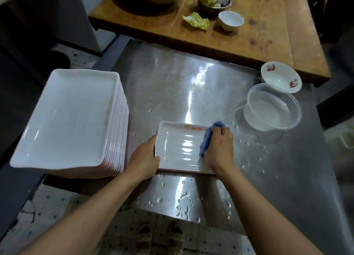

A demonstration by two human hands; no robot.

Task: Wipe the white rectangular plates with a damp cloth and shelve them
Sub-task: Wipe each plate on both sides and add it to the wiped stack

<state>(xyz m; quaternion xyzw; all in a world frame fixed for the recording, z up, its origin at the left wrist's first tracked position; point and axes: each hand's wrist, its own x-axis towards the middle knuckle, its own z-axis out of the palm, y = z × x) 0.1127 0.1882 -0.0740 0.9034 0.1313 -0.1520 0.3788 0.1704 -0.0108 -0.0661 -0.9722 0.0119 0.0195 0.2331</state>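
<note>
The left hand (144,160) grips the plate's (178,151) left edge; the right hand (220,147) clutches the cloth (207,138) at its right edge, the stack (70,118) close left.

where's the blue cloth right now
In the head view the blue cloth is gripped in the right hand, on the right end of the white plate lying on the steel table.

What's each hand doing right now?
Left hand: grips the plate by its edge.
Right hand: fingers closed round the blue cloth.
</note>
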